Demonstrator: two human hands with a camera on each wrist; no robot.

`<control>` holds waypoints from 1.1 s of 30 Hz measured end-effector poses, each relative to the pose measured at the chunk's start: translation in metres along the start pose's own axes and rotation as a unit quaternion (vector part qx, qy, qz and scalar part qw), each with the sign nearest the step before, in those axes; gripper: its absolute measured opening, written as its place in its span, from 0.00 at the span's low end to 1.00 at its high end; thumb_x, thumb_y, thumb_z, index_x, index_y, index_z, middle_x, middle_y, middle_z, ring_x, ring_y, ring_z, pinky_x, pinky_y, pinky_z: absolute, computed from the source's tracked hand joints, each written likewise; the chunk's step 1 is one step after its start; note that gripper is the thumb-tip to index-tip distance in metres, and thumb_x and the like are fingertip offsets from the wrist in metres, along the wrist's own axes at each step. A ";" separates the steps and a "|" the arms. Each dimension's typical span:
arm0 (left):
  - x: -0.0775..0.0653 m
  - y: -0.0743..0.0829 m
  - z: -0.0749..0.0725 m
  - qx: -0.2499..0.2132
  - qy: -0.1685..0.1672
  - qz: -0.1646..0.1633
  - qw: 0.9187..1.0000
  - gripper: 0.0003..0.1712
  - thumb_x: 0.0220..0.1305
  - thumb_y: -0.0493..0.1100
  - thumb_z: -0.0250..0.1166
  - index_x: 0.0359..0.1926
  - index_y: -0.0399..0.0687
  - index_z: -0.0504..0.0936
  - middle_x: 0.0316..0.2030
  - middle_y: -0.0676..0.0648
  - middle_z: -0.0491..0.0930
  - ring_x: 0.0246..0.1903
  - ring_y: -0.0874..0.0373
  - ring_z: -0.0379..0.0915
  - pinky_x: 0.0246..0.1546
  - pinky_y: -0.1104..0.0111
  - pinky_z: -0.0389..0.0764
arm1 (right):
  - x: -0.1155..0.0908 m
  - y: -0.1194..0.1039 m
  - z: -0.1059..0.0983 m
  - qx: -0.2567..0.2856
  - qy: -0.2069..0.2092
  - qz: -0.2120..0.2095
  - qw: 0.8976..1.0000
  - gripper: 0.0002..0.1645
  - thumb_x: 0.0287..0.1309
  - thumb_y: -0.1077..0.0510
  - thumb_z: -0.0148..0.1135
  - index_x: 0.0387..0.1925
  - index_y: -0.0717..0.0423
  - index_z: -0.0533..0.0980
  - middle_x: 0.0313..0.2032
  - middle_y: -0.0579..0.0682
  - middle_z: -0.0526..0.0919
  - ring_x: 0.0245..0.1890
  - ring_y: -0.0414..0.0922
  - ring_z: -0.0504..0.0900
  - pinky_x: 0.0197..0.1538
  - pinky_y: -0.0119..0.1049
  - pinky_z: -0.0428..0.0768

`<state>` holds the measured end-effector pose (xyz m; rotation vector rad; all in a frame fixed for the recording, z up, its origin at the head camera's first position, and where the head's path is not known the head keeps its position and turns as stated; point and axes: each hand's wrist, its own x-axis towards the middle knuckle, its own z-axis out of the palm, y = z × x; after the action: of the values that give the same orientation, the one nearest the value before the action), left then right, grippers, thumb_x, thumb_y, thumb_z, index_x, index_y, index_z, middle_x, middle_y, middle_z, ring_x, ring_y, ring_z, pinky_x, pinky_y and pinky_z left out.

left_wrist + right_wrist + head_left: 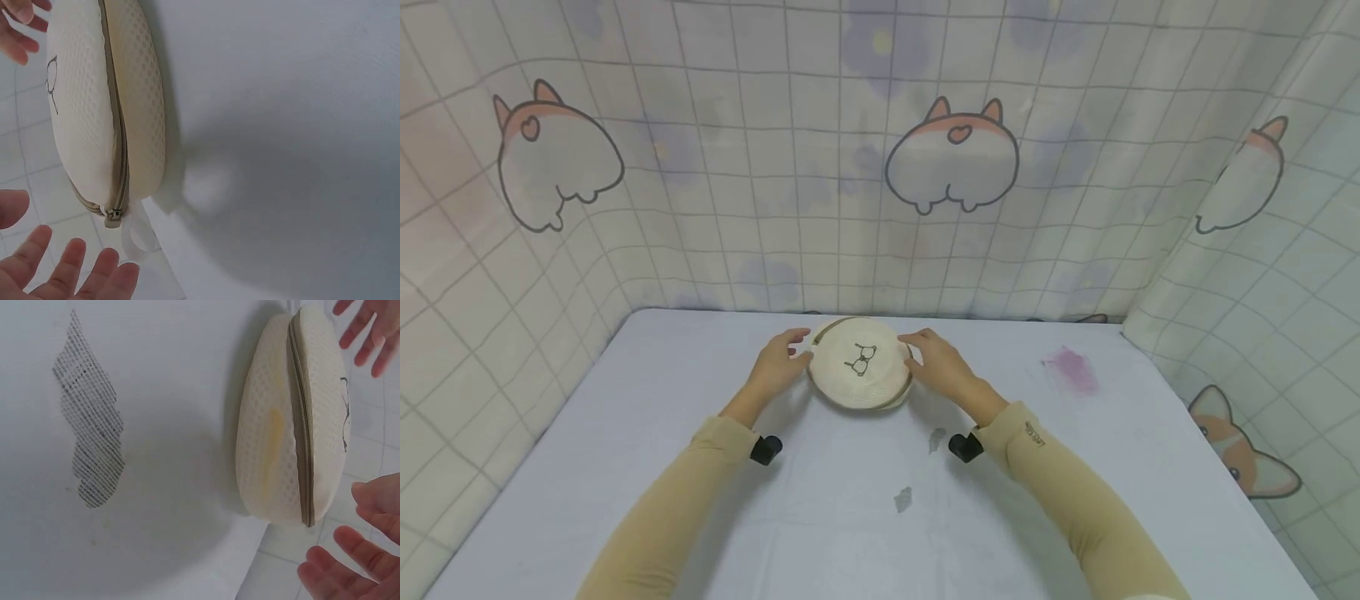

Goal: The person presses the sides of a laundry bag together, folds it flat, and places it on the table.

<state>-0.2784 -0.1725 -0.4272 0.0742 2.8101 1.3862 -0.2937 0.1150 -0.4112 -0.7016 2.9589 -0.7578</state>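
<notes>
A round cream mesh laundry bag (850, 379) lies on the table towards its far edge, a small line drawing on its upper face. Around its side runs a brown zipper (302, 419), whose pull (113, 220) hangs at one end in the left wrist view. My left hand (777, 365) is at the bag's left side, fingers spread and loosely bent. On the opposite side is my right hand (942, 362), also with parted fingers. Both wrist views show a gap between the nearer hand and the bag. Neither hand grips anything.
The white table (820, 517) carries grey patches (903, 500) in front of the bag and a pink stain (1073, 371) at the right. A checked curtain (760, 208) with cartoon animals stands behind and at both sides.
</notes>
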 end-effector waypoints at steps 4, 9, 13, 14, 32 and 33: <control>-0.002 0.003 0.004 0.040 -0.011 0.034 0.999 0.30 0.78 0.42 0.55 0.75 0.38 0.64 0.73 0.31 0.62 0.72 0.35 0.58 0.71 0.44 0.61 | -0.001 0.000 0.002 -0.004 -0.002 -0.024 1.000 0.26 0.72 0.61 0.60 0.69 0.61 0.72 0.67 0.62 0.73 0.67 0.59 0.72 0.70 0.52 0.70; -0.006 0.007 0.004 0.099 -0.027 0.076 0.992 0.31 0.80 0.46 0.53 0.77 0.42 0.62 0.76 0.35 0.58 0.76 0.38 0.51 0.75 0.46 0.53 | -0.003 0.001 0.004 -0.016 -0.010 -0.046 0.999 0.27 0.73 0.61 0.59 0.70 0.61 0.71 0.69 0.62 0.70 0.70 0.59 0.69 0.72 0.52 0.67; -0.007 0.007 0.005 0.159 -0.036 0.133 0.978 0.31 0.80 0.47 0.55 0.77 0.43 0.63 0.76 0.37 0.59 0.75 0.37 0.53 0.73 0.42 0.56 | -0.003 0.001 0.006 -0.022 -0.020 -0.062 0.998 0.29 0.74 0.59 0.59 0.72 0.60 0.69 0.71 0.62 0.68 0.71 0.59 0.67 0.73 0.52 0.64; -0.007 0.007 0.005 0.171 -0.036 0.149 0.973 0.31 0.79 0.46 0.55 0.77 0.42 0.63 0.75 0.36 0.60 0.74 0.37 0.53 0.72 0.42 0.57 | -0.003 0.000 0.007 -0.024 -0.024 -0.065 0.997 0.29 0.75 0.58 0.59 0.72 0.60 0.68 0.72 0.62 0.67 0.72 0.59 0.66 0.73 0.52 0.64; 0.009 0.003 0.023 0.300 -0.081 0.181 0.933 0.37 0.80 0.56 0.52 0.81 0.48 0.56 0.79 0.40 0.51 0.77 0.38 0.43 0.67 0.30 0.55 | 0.006 -0.004 0.028 -0.113 -0.091 -0.070 0.987 0.44 0.79 0.39 0.46 0.80 0.61 0.50 0.80 0.60 0.45 0.78 0.65 0.43 0.77 0.60 0.47; 0.009 0.003 0.023 0.301 -0.083 0.182 0.932 0.37 0.79 0.56 0.52 0.81 0.48 0.56 0.80 0.40 0.50 0.78 0.38 0.43 0.67 0.30 0.55 | 0.006 -0.003 0.029 -0.113 -0.093 -0.069 0.987 0.44 0.78 0.39 0.47 0.80 0.61 0.50 0.80 0.61 0.44 0.78 0.65 0.43 0.77 0.60 0.48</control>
<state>-0.2866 -0.1519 -0.4391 0.7043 3.0487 0.4463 -0.2947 0.0965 -0.4347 -0.9412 2.8727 -0.3392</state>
